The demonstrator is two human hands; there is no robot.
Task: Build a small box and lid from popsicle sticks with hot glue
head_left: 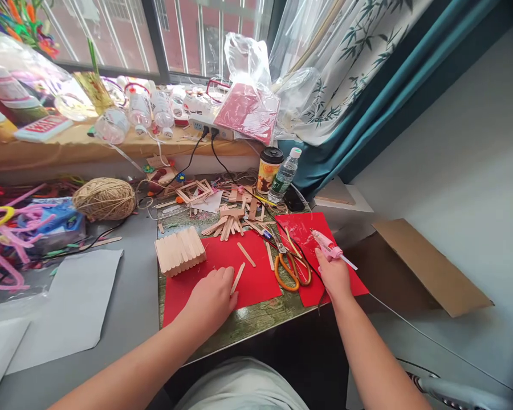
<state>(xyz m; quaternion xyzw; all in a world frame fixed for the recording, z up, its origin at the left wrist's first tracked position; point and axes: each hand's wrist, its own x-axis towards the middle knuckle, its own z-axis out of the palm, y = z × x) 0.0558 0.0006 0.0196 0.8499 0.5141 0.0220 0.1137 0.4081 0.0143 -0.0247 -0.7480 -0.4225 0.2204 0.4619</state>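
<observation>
My left hand [211,299] rests on a red paper sheet [256,279], its fingertips touching a wooden craft stick [238,277]. My right hand [334,272] grips a pink glue gun [327,245] over a second red sheet [304,230]. A small panel built of craft sticks [180,250] stands at the far left of the red sheet. Two more loose sticks [247,254] lie on the paper. Orange-handled scissors [291,267] lie between my hands.
A heap of craft sticks [233,213] lies behind the red sheets. A ball of twine [105,198], pink pipe cleaners [4,245], a paper cup [268,169] and a water bottle [285,175] stand around. Cardboard [431,267] lies at right. A windowsill [111,145] holds bottles.
</observation>
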